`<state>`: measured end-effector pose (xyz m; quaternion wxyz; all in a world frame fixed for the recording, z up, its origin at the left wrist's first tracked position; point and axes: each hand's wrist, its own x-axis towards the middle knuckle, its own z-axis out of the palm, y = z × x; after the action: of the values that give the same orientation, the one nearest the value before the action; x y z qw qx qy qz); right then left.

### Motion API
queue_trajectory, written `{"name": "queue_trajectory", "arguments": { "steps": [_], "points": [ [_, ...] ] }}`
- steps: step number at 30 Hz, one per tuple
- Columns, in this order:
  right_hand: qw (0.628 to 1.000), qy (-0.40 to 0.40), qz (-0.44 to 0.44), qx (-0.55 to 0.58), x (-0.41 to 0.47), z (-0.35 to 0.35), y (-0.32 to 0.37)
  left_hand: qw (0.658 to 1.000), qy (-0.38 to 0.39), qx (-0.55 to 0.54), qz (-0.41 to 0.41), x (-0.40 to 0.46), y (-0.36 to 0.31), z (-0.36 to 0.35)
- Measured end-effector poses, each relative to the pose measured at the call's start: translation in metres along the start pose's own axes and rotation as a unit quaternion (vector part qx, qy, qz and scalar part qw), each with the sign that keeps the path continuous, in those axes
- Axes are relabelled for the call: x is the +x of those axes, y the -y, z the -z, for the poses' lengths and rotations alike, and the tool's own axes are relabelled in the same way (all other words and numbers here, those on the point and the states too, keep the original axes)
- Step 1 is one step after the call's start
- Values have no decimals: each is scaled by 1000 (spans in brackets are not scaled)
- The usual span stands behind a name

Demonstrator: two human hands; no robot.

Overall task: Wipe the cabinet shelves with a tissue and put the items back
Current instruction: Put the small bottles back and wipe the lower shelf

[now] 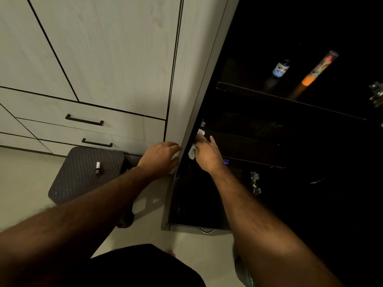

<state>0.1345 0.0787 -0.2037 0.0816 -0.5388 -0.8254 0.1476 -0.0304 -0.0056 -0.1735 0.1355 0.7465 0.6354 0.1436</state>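
The cabinet stands open and dark inside, with its door (194, 96) swung out towards me. My left hand (160, 155) holds the door's outer edge, fingers curled round it. My right hand (207, 153) reaches inside and grips a crumpled white tissue (192, 152) against a dark lower shelf (248, 150) near the door. On the upper shelf (290, 100) stand a blue-labelled Nivea bottle (280, 69) and a tall clear tube with an orange base (317, 69).
A dark padded stool (83, 175) stands on the floor at the left with a small white-capped bottle (97, 167) lying on it. Behind it are pale drawers with black handles (84, 119). A metal hinge (255, 182) shows low in the cabinet.
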Motion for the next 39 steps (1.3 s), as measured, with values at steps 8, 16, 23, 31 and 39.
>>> {"name": "queue_trajectory", "arguments": {
  "steps": [8,16,23,31,39],
  "points": [
    [990,65,71,-101,-3,37,-34,1000,-5,-6,9,0,-6,0],
    [983,43,73,-163,-5,18,9,1000,-16,-2,26,-3,-8,-2],
    [991,-21,102,-88,-18,15,-6,999,-14,-10,35,-5,-12,-11],
    [975,-60,166,-137,-17,10,-24,1000,-22,-12,1,-6,-28,-24],
    [974,-68,167,-134,-26,24,-85,1000,-2,-12,-3,-1,-49,-37]
  ]
}}
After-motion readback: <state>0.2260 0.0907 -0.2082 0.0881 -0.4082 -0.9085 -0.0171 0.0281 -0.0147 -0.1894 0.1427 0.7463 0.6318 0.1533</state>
